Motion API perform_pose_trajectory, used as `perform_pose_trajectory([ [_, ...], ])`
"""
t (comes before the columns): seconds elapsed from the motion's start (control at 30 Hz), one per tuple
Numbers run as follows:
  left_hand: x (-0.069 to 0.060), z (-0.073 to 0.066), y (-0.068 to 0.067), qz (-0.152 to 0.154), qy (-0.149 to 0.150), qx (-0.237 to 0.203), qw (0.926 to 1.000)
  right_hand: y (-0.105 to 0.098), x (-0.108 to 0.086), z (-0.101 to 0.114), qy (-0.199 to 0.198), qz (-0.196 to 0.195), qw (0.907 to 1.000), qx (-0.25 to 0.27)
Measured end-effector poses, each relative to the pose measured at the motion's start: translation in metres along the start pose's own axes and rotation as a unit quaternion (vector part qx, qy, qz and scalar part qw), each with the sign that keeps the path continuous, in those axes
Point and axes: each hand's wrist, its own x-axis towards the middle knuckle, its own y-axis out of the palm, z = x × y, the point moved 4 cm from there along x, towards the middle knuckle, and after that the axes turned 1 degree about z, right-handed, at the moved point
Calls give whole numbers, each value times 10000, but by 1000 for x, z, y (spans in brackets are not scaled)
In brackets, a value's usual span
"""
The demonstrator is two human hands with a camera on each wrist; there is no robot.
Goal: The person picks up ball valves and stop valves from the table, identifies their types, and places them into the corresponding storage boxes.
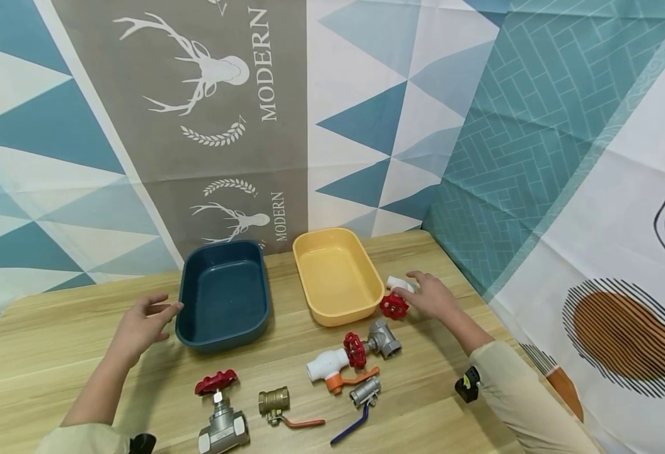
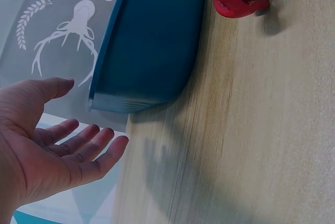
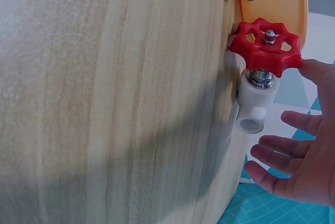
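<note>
My right hand, fingers spread, is beside a white plastic valve with a red handwheel. Its thumb tip comes right up to the wheel's edge; whether it touches, I cannot tell. That valve lies on the wooden table by the right side of a yellow bin. On the other side, my left hand hovers with loosely bent fingers just left of a dark blue bin. In the left wrist view, its palm holds nothing and the fingertips are apart from the blue bin.
Nearer lie a steel valve with a red wheel, a brass ball valve with a red lever, a small steel ball valve with a blue lever, a white ball valve with an orange lever, and a grey metal valve. Patterned cloth hangs behind.
</note>
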Motion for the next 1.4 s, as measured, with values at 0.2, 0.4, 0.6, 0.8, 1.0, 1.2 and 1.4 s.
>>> perform_pose_trajectory([
  [0.2,1,4,-1,5,43,-10,10000,3,1,1,-152,-12,9999,56],
  [0.4,0,5,-1,-30,54,0,10000,5,1,5,-220,-21,9998,7],
  [0.6,-1,5,1,6,0,0,10000,8,1,5,-207,42,9998,54],
  [0.8,0,6,1,6,-31,40,10000,11,2,4,-133,146,9998,73],
  [1.0,-1,7,2,11,-24,1,10000,17,6,1,-15,271,9996,64],
  [1.2,-1,7,3,31,-68,-62,10000,23,8,-4,50,380,9992,71],
  [1.4,0,7,5,28,-85,-93,9999,27,10,-7,83,439,9989,144],
])
